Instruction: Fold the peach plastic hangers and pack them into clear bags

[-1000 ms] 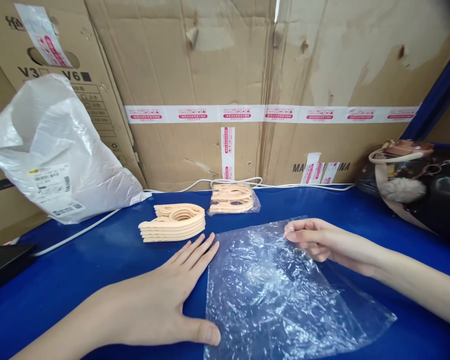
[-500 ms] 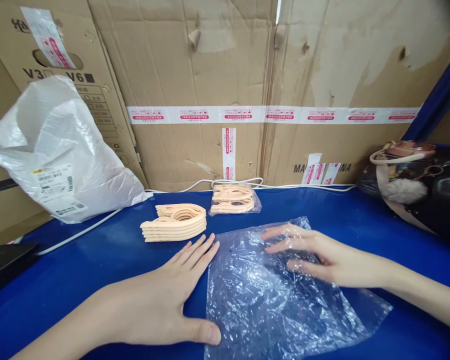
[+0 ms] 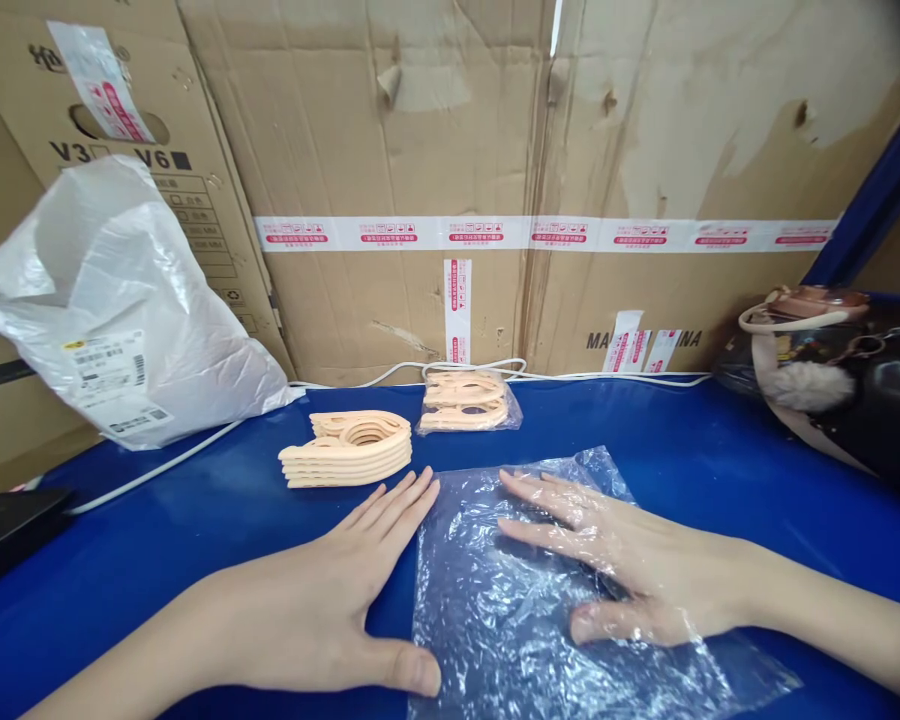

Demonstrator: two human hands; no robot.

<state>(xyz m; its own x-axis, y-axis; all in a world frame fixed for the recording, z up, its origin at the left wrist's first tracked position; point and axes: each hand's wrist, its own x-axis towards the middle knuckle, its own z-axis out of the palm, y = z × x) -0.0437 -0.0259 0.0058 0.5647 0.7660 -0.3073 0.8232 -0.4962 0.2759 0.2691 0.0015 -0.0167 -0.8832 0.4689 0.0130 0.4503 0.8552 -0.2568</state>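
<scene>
A crinkled clear plastic bag point(image 3: 525, 600) lies flat on the blue tabletop in front of me. My left hand point(image 3: 330, 600) rests palm down at its left edge, fingers stretched forward and thumb out on the film. On the right, my right hand point(image 3: 607, 545) is spread, with shiny film showing over its fingers and back, so it appears to be inside the bag. Just beyond my left fingertips stands a neat stack of peach-coloured folding hangers point(image 3: 349, 455). Behind it, more such hangers point(image 3: 469, 400) lie in a clear wrapper.
A white poly mailer point(image 3: 120, 310) with a label leans at the left. A black flat object point(image 3: 15, 530) sits at the left edge. White cable point(image 3: 375, 375) runs along the back, before tall cardboard point(image 3: 405, 130). A black handbag point(image 3: 870, 390) with a pompom is at the right.
My right hand has moved nearer to me and spread its fingers wider, and the bag's right side has shifted and lifted around it. My left hand has stayed in place.
</scene>
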